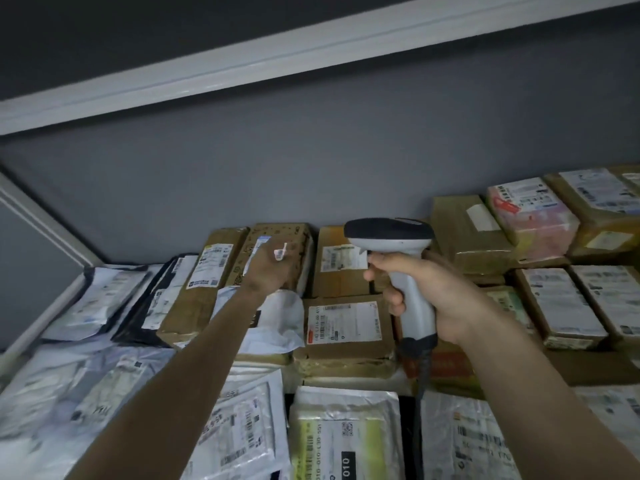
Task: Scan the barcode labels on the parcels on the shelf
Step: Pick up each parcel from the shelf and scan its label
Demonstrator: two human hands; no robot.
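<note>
Right hand (433, 292) gripping grey barcode scanner (401, 268) over shelf parcels, left hand (272, 268) on patterned cardboard box (277, 251), its grip hidden from view

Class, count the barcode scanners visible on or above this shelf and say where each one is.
1. The barcode scanner is gripped by the right hand, raised above the cardboard parcels at mid-shelf. Others may lie hidden among the parcels.

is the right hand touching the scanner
Touching. The head view shows the right hand with its fingers wrapped round the grey handle of the scanner.
</note>
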